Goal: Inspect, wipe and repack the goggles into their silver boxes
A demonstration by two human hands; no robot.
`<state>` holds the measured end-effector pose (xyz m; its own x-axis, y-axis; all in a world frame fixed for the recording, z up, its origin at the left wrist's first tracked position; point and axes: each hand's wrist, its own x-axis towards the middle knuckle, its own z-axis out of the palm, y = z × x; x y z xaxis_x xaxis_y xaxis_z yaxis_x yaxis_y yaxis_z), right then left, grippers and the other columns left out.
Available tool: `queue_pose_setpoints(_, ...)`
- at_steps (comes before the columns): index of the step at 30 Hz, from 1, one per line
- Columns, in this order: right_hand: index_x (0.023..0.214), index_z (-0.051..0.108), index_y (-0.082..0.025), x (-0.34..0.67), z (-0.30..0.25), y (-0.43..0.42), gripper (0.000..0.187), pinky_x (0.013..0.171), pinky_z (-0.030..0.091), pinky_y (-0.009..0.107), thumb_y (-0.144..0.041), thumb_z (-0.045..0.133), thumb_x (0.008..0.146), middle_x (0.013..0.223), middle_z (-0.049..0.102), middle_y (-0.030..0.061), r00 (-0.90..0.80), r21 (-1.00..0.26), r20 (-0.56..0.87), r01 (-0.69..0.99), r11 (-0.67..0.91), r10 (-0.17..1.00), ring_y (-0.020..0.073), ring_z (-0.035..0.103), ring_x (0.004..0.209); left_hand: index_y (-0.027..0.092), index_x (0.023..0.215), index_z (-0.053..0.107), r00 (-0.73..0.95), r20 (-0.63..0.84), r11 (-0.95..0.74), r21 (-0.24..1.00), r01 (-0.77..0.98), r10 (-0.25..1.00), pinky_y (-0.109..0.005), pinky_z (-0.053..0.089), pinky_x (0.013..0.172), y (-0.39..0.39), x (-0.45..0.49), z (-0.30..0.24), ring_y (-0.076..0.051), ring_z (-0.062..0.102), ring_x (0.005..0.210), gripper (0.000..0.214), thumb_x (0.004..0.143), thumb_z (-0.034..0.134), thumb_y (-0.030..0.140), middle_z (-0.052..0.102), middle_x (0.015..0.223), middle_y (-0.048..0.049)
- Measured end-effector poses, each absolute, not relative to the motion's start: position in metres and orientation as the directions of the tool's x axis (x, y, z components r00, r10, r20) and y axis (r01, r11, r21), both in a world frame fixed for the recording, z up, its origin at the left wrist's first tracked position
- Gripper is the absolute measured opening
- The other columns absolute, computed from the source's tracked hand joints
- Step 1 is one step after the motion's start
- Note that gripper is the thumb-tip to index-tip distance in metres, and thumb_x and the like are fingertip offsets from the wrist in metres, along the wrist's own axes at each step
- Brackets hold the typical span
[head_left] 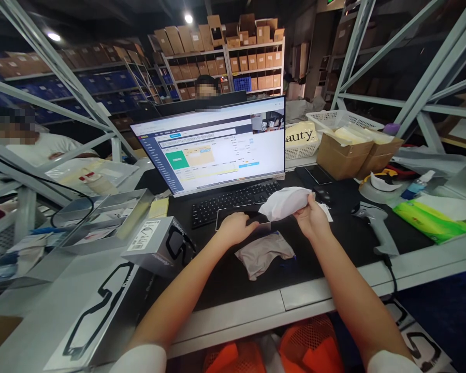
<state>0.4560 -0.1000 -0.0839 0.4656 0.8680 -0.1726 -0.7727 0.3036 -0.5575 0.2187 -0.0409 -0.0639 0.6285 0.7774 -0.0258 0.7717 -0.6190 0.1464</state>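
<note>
My right hand pinches the end of a curved white wrapped item, raised in front of the keyboard. What lies inside the wrapping is hidden. My left hand is closed on a dark flat rectangular piece with a thin pale edge; its fingertips are partly hidden. Between my forearms a crumpled grey cloth pouch lies on the black desk mat. Left of my left forearm stands a grey printed box with a barcode label and a goggle-frame drawing.
A monitor stands behind the keyboard. To the right are a barcode scanner, a green wipes pack, a tape roll and cartons. Grey trays and a larger box occupy the left. Co-workers sit beyond.
</note>
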Motion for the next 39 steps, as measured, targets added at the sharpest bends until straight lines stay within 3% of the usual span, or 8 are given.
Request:
queue_pose_setpoints(9, 0.094, 0.064, -0.022, 0.456, -0.084, -0.100, 0.023, 0.069, 0.057, 0.031, -0.034, 0.047, 0.104, 0.083, 0.073, -0.0022, 0.466, -0.556, -0.166, -0.772, 0.308, 0.869, 0.0138, 0.068, 0.066, 0.017, 0.088, 0.075, 0.587, -0.212, -0.574, 0.126, 0.809, 0.781, -0.035, 0.051, 0.068, -0.027, 0.218, -0.060, -0.032, 0.073, 0.086, 0.077, 0.086, 0.032, 0.080, 0.077, 0.099, -0.0160)
queue_pose_setpoints(17, 0.091, 0.063, -0.021, 0.458, -0.084, -0.100, 0.023, 0.062, 0.056, 0.026, -0.036, 0.050, 0.103, 0.081, 0.073, -0.0019, 0.483, -0.560, -0.157, -0.762, 0.325, 0.862, 0.0128, 0.067, 0.063, 0.020, 0.112, 0.068, 0.675, 0.090, -0.681, 0.112, 0.724, 0.732, -0.039, 0.047, 0.094, -0.097, 0.226, -0.060, -0.028, 0.064, 0.108, 0.040, 0.098, 0.042, 0.047, 0.070, 0.112, -0.0139)
queue_pose_setpoints(21, 0.093, 0.063, -0.021, 0.458, -0.084, -0.101, 0.022, 0.071, 0.058, 0.030, -0.034, 0.048, 0.103, 0.081, 0.073, -0.0019, 0.485, -0.560, -0.145, -0.759, 0.332, 0.862, 0.0128, 0.067, 0.064, 0.015, 0.117, 0.065, 0.689, -0.062, -0.675, 0.156, 0.721, 0.722, -0.043, 0.051, 0.086, -0.126, 0.241, -0.091, -0.033, 0.064, 0.104, 0.044, 0.086, 0.063, 0.046, 0.067, 0.115, -0.0193)
queue_pose_setpoints(27, 0.093, 0.063, -0.022, 0.466, -0.085, -0.099, 0.023, 0.067, 0.056, 0.028, -0.037, 0.049, 0.103, 0.085, 0.074, -0.0012, 0.540, -0.545, -0.170, -0.748, 0.378, 0.824, 0.0132, 0.068, 0.070, 0.021, 0.087, 0.069, 0.715, -0.105, -0.658, 0.318, 0.682, 0.691, -0.030, 0.053, 0.074, -0.088, 0.223, -0.077, -0.021, 0.069, 0.082, 0.025, 0.093, 0.047, 0.029, 0.074, 0.089, -0.0048)
queue_pose_setpoints(29, 0.095, 0.063, -0.023, 0.472, -0.086, -0.097, 0.024, 0.068, 0.056, 0.027, -0.039, 0.047, 0.103, 0.089, 0.074, -0.0007, 0.557, -0.534, -0.179, -0.747, 0.396, 0.811, 0.0132, 0.069, 0.074, 0.021, 0.099, 0.067, 0.667, -0.007, -0.621, 0.357, 0.698, 0.745, -0.027, 0.053, 0.079, -0.066, 0.206, -0.050, -0.019, 0.069, 0.090, 0.031, 0.096, 0.037, 0.024, 0.074, 0.098, -0.0038)
queue_pose_setpoints(31, 0.096, 0.064, -0.023, 0.477, -0.088, -0.095, 0.026, 0.068, 0.056, 0.027, -0.039, 0.045, 0.104, 0.092, 0.074, -0.0009, 0.585, -0.527, -0.185, -0.738, 0.423, 0.790, 0.0127, 0.070, 0.075, 0.019, 0.110, 0.065, 0.436, 0.272, -0.512, 0.379, 0.771, 0.858, -0.030, 0.053, 0.084, -0.049, 0.194, -0.025, -0.021, 0.067, 0.098, 0.034, 0.097, 0.034, 0.023, 0.071, 0.109, -0.0070)
queue_pose_setpoints(34, 0.096, 0.063, -0.024, 0.481, -0.091, -0.093, 0.023, 0.066, 0.056, 0.026, -0.040, 0.048, 0.103, 0.090, 0.074, -0.0021, 0.614, -0.534, -0.181, -0.717, 0.447, 0.769, 0.0121, 0.070, 0.072, 0.020, 0.109, 0.067, 0.178, 0.570, -0.415, 0.318, 0.853, 0.802, -0.034, 0.051, 0.088, -0.043, 0.194, -0.013, -0.025, 0.064, 0.106, 0.028, 0.095, 0.044, 0.028, 0.067, 0.113, -0.0097)
queue_pose_setpoints(39, 0.095, 0.063, -0.024, 0.483, -0.093, -0.092, 0.024, 0.065, 0.057, 0.028, -0.039, 0.046, 0.103, 0.086, 0.074, -0.0020, 0.611, -0.539, -0.193, -0.720, 0.438, 0.768, 0.0130, 0.070, 0.071, 0.021, 0.096, 0.067, 0.504, 0.218, -0.541, 0.166, 0.825, 0.836, -0.036, 0.051, 0.083, -0.063, 0.226, -0.046, -0.027, 0.068, 0.099, 0.026, 0.096, 0.043, 0.029, 0.071, 0.104, -0.0102)
